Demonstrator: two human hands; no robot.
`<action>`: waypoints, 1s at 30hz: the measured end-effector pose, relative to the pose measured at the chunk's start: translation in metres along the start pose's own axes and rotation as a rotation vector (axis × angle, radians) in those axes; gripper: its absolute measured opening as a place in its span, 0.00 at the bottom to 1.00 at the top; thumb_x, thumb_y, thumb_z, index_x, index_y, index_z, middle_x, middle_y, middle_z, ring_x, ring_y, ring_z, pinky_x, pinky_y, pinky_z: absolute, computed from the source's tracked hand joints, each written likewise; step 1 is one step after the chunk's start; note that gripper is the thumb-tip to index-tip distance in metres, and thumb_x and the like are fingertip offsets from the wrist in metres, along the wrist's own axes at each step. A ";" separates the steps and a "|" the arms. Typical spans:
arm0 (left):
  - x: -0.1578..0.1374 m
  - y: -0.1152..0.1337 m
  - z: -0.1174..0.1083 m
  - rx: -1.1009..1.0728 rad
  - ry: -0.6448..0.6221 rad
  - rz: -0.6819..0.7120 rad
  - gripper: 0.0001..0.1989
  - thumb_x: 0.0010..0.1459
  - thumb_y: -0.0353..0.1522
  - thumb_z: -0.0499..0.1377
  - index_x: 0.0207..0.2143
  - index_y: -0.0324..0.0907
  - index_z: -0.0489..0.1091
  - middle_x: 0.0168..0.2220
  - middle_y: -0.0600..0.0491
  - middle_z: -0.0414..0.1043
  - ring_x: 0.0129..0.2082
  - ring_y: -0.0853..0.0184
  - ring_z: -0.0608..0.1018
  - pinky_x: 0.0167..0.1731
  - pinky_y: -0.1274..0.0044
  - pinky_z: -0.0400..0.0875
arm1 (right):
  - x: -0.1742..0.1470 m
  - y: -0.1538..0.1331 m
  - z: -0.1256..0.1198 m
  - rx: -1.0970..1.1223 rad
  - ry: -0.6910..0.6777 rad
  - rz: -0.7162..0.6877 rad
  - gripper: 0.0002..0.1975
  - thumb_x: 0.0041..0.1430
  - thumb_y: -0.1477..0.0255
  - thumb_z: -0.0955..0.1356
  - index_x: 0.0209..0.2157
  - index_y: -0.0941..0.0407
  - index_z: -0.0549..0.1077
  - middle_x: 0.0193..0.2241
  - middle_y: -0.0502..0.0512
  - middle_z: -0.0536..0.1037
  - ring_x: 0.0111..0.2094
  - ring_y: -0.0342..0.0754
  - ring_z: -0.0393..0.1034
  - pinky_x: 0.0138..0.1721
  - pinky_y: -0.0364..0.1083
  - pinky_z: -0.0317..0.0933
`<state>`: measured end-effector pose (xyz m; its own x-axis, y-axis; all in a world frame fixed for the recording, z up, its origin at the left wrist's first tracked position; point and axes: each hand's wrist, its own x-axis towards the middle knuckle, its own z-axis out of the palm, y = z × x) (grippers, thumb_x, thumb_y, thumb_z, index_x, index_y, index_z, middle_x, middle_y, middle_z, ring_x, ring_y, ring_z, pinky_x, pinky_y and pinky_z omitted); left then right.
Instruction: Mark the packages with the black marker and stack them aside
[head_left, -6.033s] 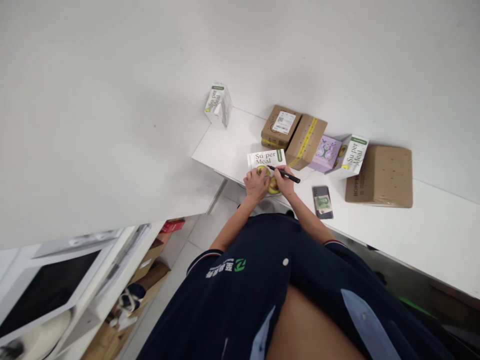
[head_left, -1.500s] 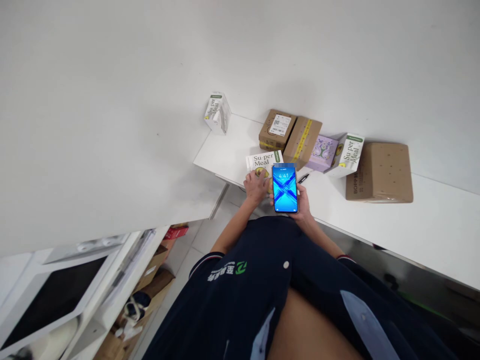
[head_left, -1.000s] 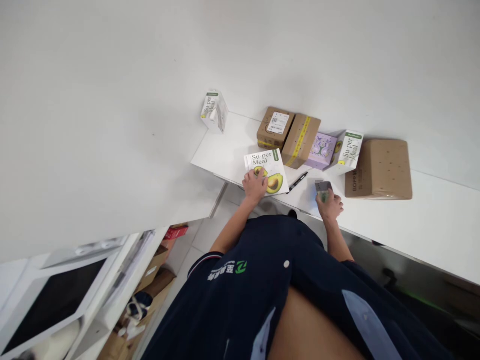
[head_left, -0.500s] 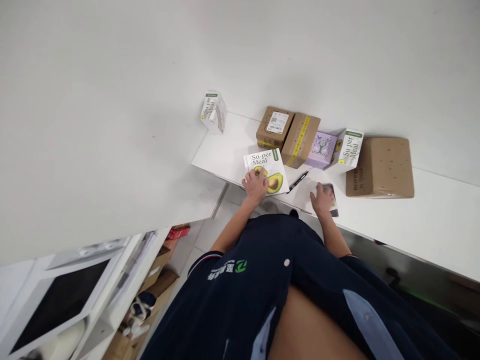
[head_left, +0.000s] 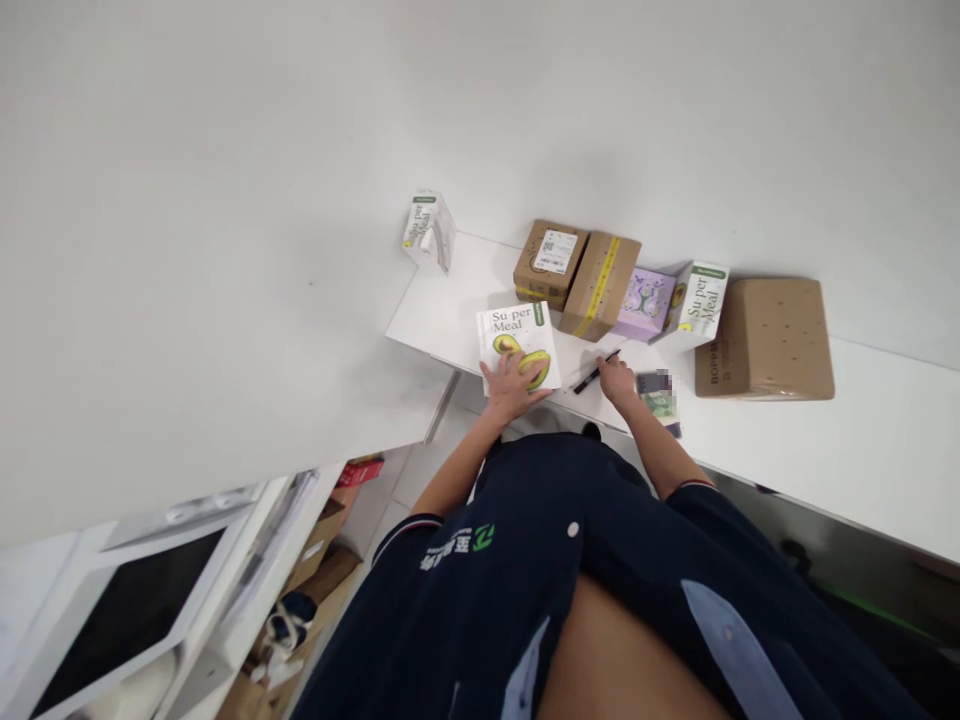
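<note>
My left hand (head_left: 514, 390) lies with spread fingers on the front of a white "Su-per Meal" box (head_left: 517, 322) with avocado pictures, near the shelf's front edge. To the right of that box, my right hand (head_left: 617, 380) has its fingers closed on a black pen (head_left: 587, 381), which slants across the white surface. Just beyond my right wrist lies a phone (head_left: 660, 405), its screen partly blurred and lit with a picture.
Along the back stand two brown cartons (head_left: 551, 262) (head_left: 604, 283), a purple box (head_left: 646, 298), another Su-per Meal box (head_left: 699, 305) and a larger brown carton (head_left: 784, 340). A further white box (head_left: 430, 232) is at the left end. Below left is a white unit with a dark panel (head_left: 131, 620).
My right hand has moved left from the phone to the pen, uncovering the phone. The white box under my left hand has shifted slightly left.
</note>
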<state>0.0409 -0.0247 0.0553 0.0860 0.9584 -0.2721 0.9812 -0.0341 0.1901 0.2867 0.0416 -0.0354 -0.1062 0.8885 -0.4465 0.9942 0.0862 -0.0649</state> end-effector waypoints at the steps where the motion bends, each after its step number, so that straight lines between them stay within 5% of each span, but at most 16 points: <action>1: 0.001 -0.011 -0.002 0.009 0.004 -0.016 0.34 0.59 0.55 0.57 0.66 0.63 0.61 0.71 0.48 0.53 0.69 0.43 0.51 0.62 0.38 0.39 | -0.002 0.001 0.001 0.002 -0.003 -0.006 0.22 0.69 0.79 0.56 0.60 0.57 0.67 0.52 0.77 0.70 0.51 0.60 0.68 0.47 0.56 0.64; 10: 0.032 -0.093 -0.031 -0.058 0.033 -0.411 0.40 0.57 0.52 0.61 0.69 0.63 0.52 0.74 0.46 0.36 0.69 0.27 0.44 0.52 0.37 0.60 | -0.039 -0.010 0.021 0.107 0.016 0.029 0.25 0.67 0.78 0.56 0.63 0.56 0.64 0.52 0.70 0.72 0.45 0.55 0.72 0.43 0.49 0.65; 15: 0.069 -0.115 -0.048 -0.017 -0.032 -0.245 0.38 0.59 0.48 0.61 0.69 0.65 0.51 0.75 0.50 0.36 0.71 0.36 0.43 0.57 0.39 0.56 | -0.052 -0.016 0.020 0.231 0.037 0.055 0.25 0.67 0.78 0.57 0.63 0.56 0.64 0.56 0.66 0.70 0.43 0.52 0.74 0.42 0.48 0.65; 22: 0.138 -0.135 -0.071 -0.024 -0.107 0.059 0.36 0.59 0.31 0.60 0.69 0.58 0.56 0.75 0.51 0.40 0.73 0.45 0.42 0.63 0.41 0.44 | -0.065 -0.019 0.019 0.342 0.100 0.060 0.21 0.66 0.78 0.59 0.59 0.54 0.67 0.56 0.62 0.71 0.45 0.51 0.73 0.43 0.46 0.64; 30: 0.194 -0.139 -0.080 -0.133 0.081 0.147 0.28 0.61 0.23 0.51 0.64 0.43 0.65 0.70 0.48 0.56 0.70 0.56 0.54 0.67 0.56 0.47 | -0.073 -0.031 0.024 0.376 0.106 0.095 0.21 0.63 0.80 0.59 0.55 0.53 0.68 0.53 0.60 0.73 0.43 0.50 0.73 0.40 0.45 0.64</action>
<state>-0.0925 0.1882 0.0515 0.2071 0.9656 -0.1569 0.9271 -0.1425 0.3467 0.2637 -0.0366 -0.0220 0.0077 0.9277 -0.3732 0.9211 -0.1519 -0.3585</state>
